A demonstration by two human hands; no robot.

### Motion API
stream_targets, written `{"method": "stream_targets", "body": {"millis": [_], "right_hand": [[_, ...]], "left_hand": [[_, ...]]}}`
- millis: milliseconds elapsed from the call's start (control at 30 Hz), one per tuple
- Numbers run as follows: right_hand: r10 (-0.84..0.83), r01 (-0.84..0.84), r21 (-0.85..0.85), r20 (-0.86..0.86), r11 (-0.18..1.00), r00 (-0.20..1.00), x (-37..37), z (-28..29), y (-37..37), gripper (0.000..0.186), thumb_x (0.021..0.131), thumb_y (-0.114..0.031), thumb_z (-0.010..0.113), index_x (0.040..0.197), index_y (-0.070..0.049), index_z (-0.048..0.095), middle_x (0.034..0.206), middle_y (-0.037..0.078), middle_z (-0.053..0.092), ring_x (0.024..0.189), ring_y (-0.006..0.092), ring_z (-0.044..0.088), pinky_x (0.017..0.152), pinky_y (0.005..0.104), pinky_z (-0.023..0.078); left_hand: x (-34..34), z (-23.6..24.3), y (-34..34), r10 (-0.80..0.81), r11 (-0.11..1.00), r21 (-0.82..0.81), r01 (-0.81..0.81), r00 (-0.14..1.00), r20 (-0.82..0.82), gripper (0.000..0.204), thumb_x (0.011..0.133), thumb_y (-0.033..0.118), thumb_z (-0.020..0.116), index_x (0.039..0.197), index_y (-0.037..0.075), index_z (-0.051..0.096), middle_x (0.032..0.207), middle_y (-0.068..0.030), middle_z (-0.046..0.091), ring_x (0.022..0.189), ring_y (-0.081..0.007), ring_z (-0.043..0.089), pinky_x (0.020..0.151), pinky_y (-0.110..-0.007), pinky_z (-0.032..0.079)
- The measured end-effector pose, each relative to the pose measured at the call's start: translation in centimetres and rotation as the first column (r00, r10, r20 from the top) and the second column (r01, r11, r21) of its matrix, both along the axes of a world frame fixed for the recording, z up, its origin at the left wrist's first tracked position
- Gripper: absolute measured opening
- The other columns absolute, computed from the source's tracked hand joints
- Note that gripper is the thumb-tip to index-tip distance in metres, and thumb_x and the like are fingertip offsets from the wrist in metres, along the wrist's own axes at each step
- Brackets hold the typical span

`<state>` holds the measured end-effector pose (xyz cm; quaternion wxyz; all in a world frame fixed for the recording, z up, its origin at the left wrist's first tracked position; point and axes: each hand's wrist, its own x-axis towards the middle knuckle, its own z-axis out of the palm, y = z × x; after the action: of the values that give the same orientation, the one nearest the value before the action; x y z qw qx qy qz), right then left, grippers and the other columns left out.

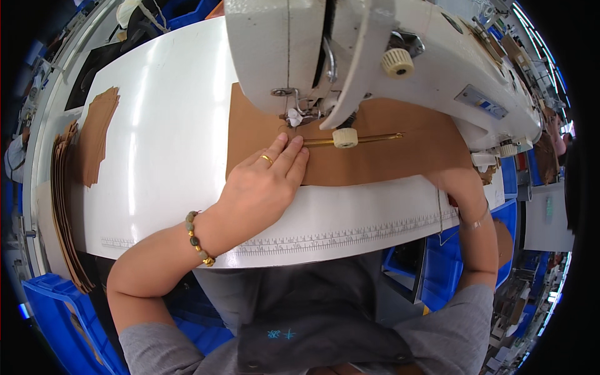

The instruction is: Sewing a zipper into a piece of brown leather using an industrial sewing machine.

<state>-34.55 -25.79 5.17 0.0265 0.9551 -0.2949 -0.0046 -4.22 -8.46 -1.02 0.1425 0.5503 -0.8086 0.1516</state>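
A brown leather panel (381, 159) lies flat on the white sewing table (175, 144), under the head of a white industrial sewing machine (375, 56). A gold zipper (375, 137) runs along the panel from the presser foot (297, 115) to the right. My left hand (265, 184) rests palm down on the panel's left part, fingers apart and flat, fingertips next to the zipper's left end near the needle. It wears a gold ring and a bead bracelet. My right forearm (475, 219) reaches up past the table's right edge; the hand itself is hidden behind the machine.
Loose brown leather pieces (97, 134) lie at the table's left edge, with a stack of more pieces (62, 206) below them. Blue plastic crates (59, 319) stand to the lower left and right. A printed ruler scale (350, 234) runs along the table's front edge.
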Motion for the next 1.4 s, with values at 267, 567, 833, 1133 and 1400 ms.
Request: {"method": "stream_targets", "body": {"millis": [267, 567, 833, 1133, 1400], "right_hand": [[0.27, -0.346, 0.413, 0.232, 0.842, 0.935, 3.8, 4.4, 6.7, 0.04, 0.085, -0.026, 0.082, 0.114, 0.0, 0.069, 0.112, 0.017, 0.07, 0.107, 0.0386, 0.067, 0.087, 0.0472, 0.055], [0.29, -0.29, -0.058, 0.382, 0.955, 0.878, 9.0, 0.2, 5.1, 0.04, 0.082, -0.021, 0.079, 0.116, -0.003, 0.067, 0.111, 0.016, 0.067, 0.105, 0.0374, 0.066, 0.086, 0.0463, 0.055], [0.266, -0.318, 0.13, 0.311, 0.939, 0.912, 9.7, -3.1, 6.8, 0.055, 0.083, -0.023, 0.079, 0.132, -0.002, 0.065, 0.12, 0.018, 0.067, 0.11, 0.0358, 0.066, 0.089, 0.0458, 0.056], [0.274, -0.329, 0.09, 0.377, 0.94, 0.885, 11.2, -4.6, 5.8, 0.038, 0.086, -0.011, 0.071, 0.122, 0.0, 0.07, 0.121, 0.014, 0.069, 0.093, 0.0336, 0.071, 0.084, 0.0427, 0.059], [0.138, -0.287, 0.264, 0.47, 0.921, 0.872, 11.5, -4.0, 5.2, 0.026, 0.095, -0.009, 0.064, 0.118, -0.001, 0.071, 0.118, 0.012, 0.068, 0.098, 0.0362, 0.071, 0.086, 0.045, 0.058]], "left_hand": [[3.6, 4.5, -3.3, 0.065, 0.907, 0.41, 0.097, 0.929, -0.364, 0.022, 0.09, 0.003, 0.065, 0.11, -0.001, 0.074, 0.1, -0.02, 0.074, 0.092, -0.0369, 0.073, 0.082, -0.042, 0.059], [4.2, 6.0, -3.5, 0.061, 0.844, 0.514, 0.153, 0.925, -0.375, 0.018, 0.093, 0.0, 0.066, 0.107, -0.005, 0.077, 0.085, -0.0205, 0.073, 0.081, -0.0366, 0.072, 0.076, -0.042, 0.057], [2.3, 1.5, 0.4, -0.018, 0.982, 0.187, 0.04, 0.993, -0.118, 0.039, 0.09, 0.003, 0.065, 0.128, -0.001, 0.073, 0.137, -0.0154, 0.072, 0.13, -0.0321, 0.067, 0.101, -0.039, 0.059], [4.4, 1.5, 7.7, -0.305, 0.949, -0.114, 0.294, 0.946, -0.105, 0.044, 0.086, 0.02, 0.081, 0.125, 0.002, 0.071, 0.132, -0.0122, 0.071, 0.125, -0.0323, 0.067, 0.097, -0.04, 0.057], [8.0, -1.0, 0.3, 0.189, 0.959, 0.248, -0.139, 0.963, -0.191, 0.034, 0.091, 0.026, 0.076, 0.115, 0.002, 0.07, 0.128, -0.0132, 0.068, 0.117, -0.0315, 0.063, 0.107, -0.047, 0.045]]}}
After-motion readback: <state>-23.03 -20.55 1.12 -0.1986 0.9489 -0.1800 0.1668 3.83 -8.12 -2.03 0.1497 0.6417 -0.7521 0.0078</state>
